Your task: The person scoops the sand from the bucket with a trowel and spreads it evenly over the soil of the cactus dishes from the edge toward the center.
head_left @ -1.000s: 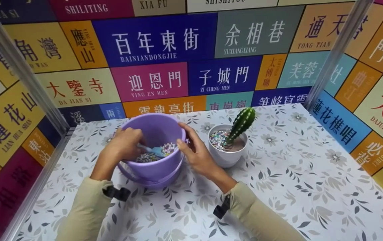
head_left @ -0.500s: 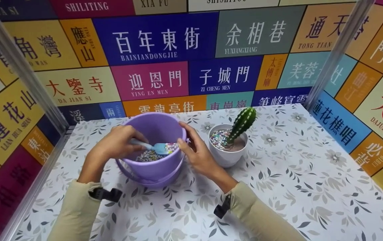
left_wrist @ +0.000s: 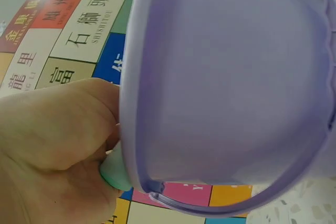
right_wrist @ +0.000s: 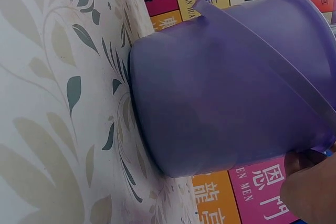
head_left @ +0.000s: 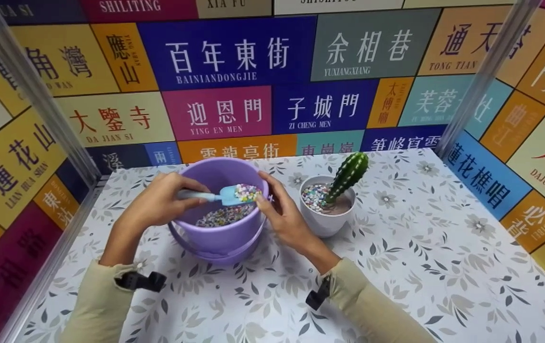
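Note:
My left hand (head_left: 163, 197) grips the handle of a small light-blue shovel (head_left: 229, 196) over the mouth of a purple bucket (head_left: 222, 238). Colourful little stones (head_left: 246, 192) are heaped on the shovel's blade. More mixed stones (head_left: 222, 216) lie inside the bucket. With fingers outside and thumb at the rim, my right hand (head_left: 284, 214) holds the bucket's right side. The bucket handle (right_wrist: 273, 59) hangs down along its near side. In the left wrist view the bucket wall hides the shovel's blade, and only the end of the shovel handle (left_wrist: 115, 170) shows.
Just right of the bucket stands a white pot (head_left: 327, 224) with a green cactus (head_left: 347, 178), its surface partly covered by coloured stones. A floral cloth (head_left: 396, 267) covers the table. Sign-patterned walls (head_left: 225, 52) and clear corner posts (head_left: 484, 71) enclose the back and sides.
My left hand has lifted the shovel up out of the stones to near rim height, with a load of stones on it. My right hand stays on the bucket.

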`<move>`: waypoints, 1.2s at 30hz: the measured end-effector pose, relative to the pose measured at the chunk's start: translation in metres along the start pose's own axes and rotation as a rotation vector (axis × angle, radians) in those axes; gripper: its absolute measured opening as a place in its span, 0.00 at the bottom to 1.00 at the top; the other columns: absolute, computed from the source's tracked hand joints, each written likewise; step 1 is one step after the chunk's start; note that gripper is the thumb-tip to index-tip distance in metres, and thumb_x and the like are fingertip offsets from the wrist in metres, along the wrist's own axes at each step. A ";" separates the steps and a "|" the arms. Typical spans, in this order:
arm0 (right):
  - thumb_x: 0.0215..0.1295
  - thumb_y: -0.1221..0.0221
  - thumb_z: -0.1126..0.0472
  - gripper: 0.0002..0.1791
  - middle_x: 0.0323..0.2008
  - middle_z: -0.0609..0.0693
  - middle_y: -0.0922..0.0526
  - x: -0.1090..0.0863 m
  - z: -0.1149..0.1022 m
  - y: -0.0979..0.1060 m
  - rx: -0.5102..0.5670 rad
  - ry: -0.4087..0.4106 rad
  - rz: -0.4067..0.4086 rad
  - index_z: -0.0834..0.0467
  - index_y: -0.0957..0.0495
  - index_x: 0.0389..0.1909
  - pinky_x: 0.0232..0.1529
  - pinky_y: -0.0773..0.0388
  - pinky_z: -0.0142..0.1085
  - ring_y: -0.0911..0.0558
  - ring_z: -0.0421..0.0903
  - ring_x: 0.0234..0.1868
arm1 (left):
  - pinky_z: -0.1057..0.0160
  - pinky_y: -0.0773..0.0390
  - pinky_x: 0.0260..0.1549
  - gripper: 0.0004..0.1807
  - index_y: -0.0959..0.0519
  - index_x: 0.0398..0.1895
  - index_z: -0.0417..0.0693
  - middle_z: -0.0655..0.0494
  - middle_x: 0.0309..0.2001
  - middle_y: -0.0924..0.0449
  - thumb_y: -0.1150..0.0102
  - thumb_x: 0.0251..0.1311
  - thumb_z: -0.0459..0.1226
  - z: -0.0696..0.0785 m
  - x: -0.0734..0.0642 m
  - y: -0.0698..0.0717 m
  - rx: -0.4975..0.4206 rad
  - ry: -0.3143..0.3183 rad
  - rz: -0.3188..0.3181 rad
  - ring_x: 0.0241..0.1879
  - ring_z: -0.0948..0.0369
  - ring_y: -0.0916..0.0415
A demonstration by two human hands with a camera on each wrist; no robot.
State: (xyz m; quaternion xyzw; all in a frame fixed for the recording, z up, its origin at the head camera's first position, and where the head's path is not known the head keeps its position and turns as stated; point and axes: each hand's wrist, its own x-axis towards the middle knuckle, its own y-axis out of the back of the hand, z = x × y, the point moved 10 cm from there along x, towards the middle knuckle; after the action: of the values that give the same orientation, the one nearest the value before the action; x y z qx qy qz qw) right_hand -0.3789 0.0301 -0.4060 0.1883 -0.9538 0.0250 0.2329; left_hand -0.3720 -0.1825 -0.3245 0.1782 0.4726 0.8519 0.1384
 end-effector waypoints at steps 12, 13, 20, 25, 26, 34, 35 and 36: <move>0.85 0.47 0.58 0.38 0.88 0.53 0.47 -0.002 0.004 0.000 0.029 -0.029 0.014 0.56 0.51 0.88 0.82 0.37 0.39 0.40 0.53 0.86 | 0.38 0.23 0.63 0.13 0.07 0.50 0.47 0.48 0.49 0.07 0.23 0.62 0.32 0.004 -0.009 0.000 0.015 -0.033 0.124 0.55 0.44 0.17; 0.85 0.47 0.58 0.38 0.88 0.53 0.47 -0.002 0.004 0.000 0.027 -0.031 0.014 0.56 0.51 0.88 0.82 0.37 0.39 0.40 0.53 0.86 | 0.38 0.23 0.63 0.13 0.07 0.50 0.47 0.48 0.49 0.07 0.23 0.62 0.32 0.004 -0.009 0.001 0.010 -0.034 0.130 0.54 0.44 0.17; 0.86 0.47 0.57 0.38 0.89 0.54 0.50 -0.003 0.003 0.001 0.008 -0.034 0.003 0.55 0.52 0.89 0.83 0.39 0.40 0.42 0.51 0.87 | 0.42 0.24 0.58 0.13 0.07 0.51 0.49 0.51 0.47 0.06 0.24 0.63 0.34 0.011 -0.012 0.008 0.023 -0.044 0.164 0.48 0.48 0.19; 0.86 0.48 0.60 0.37 0.88 0.55 0.47 -0.007 0.001 0.003 -0.006 -0.020 -0.013 0.56 0.51 0.88 0.83 0.38 0.41 0.42 0.52 0.87 | 0.46 0.25 0.52 0.13 0.07 0.51 0.50 0.51 0.46 0.06 0.24 0.64 0.35 0.017 -0.012 0.013 0.060 -0.073 0.195 0.45 0.49 0.20; 0.86 0.47 0.61 0.37 0.87 0.55 0.45 -0.008 0.001 0.004 -0.008 -0.020 -0.016 0.56 0.50 0.88 0.82 0.37 0.42 0.40 0.52 0.87 | 0.46 0.25 0.52 0.13 0.07 0.51 0.50 0.50 0.46 0.06 0.24 0.64 0.34 0.018 -0.013 0.015 0.062 -0.077 0.200 0.45 0.49 0.20; 0.85 0.47 0.63 0.31 0.77 0.63 0.27 -0.020 -0.003 0.022 -0.053 -0.031 -0.010 0.62 0.39 0.83 0.78 0.29 0.42 0.28 0.59 0.79 | 0.45 0.26 0.56 0.12 0.08 0.52 0.50 0.52 0.48 0.06 0.25 0.65 0.36 0.021 -0.012 0.018 0.027 -0.051 0.200 0.49 0.49 0.21; 0.85 0.46 0.63 0.30 0.77 0.63 0.27 -0.022 -0.005 0.024 -0.065 -0.032 -0.010 0.62 0.38 0.82 0.79 0.30 0.42 0.27 0.58 0.79 | 0.46 0.27 0.56 0.12 0.08 0.52 0.50 0.52 0.48 0.06 0.25 0.66 0.37 0.022 -0.012 0.018 0.025 -0.051 0.197 0.50 0.49 0.21; 0.85 0.46 0.62 0.30 0.77 0.64 0.27 -0.024 -0.006 0.027 -0.074 -0.032 -0.012 0.61 0.38 0.82 0.79 0.30 0.42 0.27 0.58 0.79 | 0.46 0.27 0.57 0.12 0.08 0.52 0.51 0.52 0.48 0.06 0.25 0.66 0.37 0.023 -0.011 0.018 0.025 -0.050 0.195 0.50 0.50 0.21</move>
State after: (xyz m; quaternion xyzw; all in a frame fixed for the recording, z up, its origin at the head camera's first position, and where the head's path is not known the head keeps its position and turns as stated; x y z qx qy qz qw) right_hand -0.3665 0.0640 -0.4103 0.1858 -0.9565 -0.0147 0.2246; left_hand -0.3528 -0.1787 -0.3000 0.2464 0.4599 0.8506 0.0646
